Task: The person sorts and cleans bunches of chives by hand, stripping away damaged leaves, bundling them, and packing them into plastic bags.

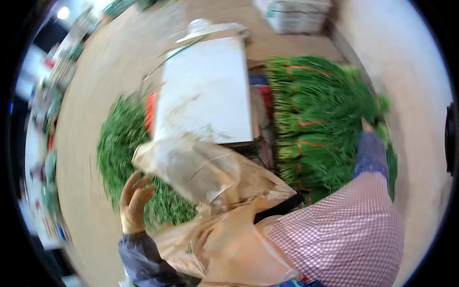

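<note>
Reaching to the leafy ends of the orange-tied green bundles (311, 126), stacked between the white board (205, 88) and the wall (413, 71), your right hand (367, 126) is too blurred to tell its finger spread or grip. Your left hand (136, 200) hangs half-curled, fingers apart, gripping nothing, beside loose greens (117, 143). The white box (301, 18) bears green marking, too blurred to read.

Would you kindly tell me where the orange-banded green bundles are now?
In the head view, the orange-banded green bundles lie on the right, between the white board and the pale wall, with the right hand at their leaves.
</note>
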Demonstrator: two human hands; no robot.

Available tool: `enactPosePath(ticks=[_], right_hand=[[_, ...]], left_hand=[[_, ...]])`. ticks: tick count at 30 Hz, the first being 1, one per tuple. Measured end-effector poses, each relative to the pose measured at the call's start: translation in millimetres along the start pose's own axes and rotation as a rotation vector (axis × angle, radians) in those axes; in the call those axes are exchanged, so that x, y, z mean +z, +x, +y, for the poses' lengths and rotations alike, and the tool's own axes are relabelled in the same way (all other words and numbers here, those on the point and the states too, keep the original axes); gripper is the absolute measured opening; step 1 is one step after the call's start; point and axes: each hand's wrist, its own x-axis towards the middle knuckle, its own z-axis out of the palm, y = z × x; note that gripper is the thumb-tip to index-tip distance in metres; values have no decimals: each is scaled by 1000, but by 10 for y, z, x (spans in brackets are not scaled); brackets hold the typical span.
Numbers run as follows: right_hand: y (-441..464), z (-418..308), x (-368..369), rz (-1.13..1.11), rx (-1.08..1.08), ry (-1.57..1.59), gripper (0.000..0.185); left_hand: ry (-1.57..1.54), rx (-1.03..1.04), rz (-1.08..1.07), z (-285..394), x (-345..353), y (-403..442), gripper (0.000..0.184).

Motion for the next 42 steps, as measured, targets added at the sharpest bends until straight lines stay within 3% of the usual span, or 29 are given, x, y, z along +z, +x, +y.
enactPosePath(ticks=[4, 5, 7, 9, 12, 15, 17, 19, 21, 22, 24, 27, 30, 31, 34, 38, 42], right_hand=[[70, 768, -205, 396, -199, -607, 38], [27, 948, -99, 398, -306, -782, 37], [-107, 1196, 366, 182, -561, -943, 35], [-656, 946, 1510, -200, -707, -956, 33], [-1498, 1126, 3084, -654, -464, -773, 25], [-2460, 1623, 4232, -1138, -345, -879, 22], [-2695, 2166, 4762, -1408, -436, -1025, 23], [-2870, 2665, 5336, -1575, -754, -1182, 26], [-2852, 3204, 5872, -1683, -775, -1340, 27], [-3000, 3411, 6170, -1685, -629, -1407, 26], [-3111, 3777, 6526, -1655, -711, -1604, 27], [-3059, 4362, 6852, -1623, -1163, -1880, 27], [-3005, 4725, 7111, -1553, -1287, -2245, 28], [-2945, 4784, 7136, -1539, -1316, -2233, 28], [-2823, 4863, 7241, -1553, -1095, -2218, 27], [-2566, 4774, 7209, -1551, -944, -1758, 25], [-2662, 4374, 7174, -1459, -221, -1682, 31]], left_hand=[[-81, -76, 123, -327, -361, -312, 65], [-117, -96, 145, -474, -447, -385, 64], [-155, -102, 162, -723, -615, -548, 59], [-189, -147, 206, -514, -576, -851, 55], [-310, -160, 268, -568, -463, -983, 57], [-413, -163, 296, -753, -613, -1103, 62], [-460, -195, 338, -992, -557, -1200, 62], [-500, -219, 382, -1083, -535, -1287, 60], [-517, -272, 483, -1219, -489, -1345, 60], [-541, -292, 502, -1083, -648, -1346, 61], [-568, -290, 547, -1108, -646, -1355, 61], [-621, -350, 597, -1120, -605, -1289, 63], [-560, -410, 564, -1088, -678, -1209, 64], [-508, -423, 533, -1082, -701, -1189, 65], [-484, -442, 550, -1083, -678, -1104, 67], [-577, -492, 592, -1006, -683, -964, 64], [-528, -477, 554, -1034, -632, -929, 65]])
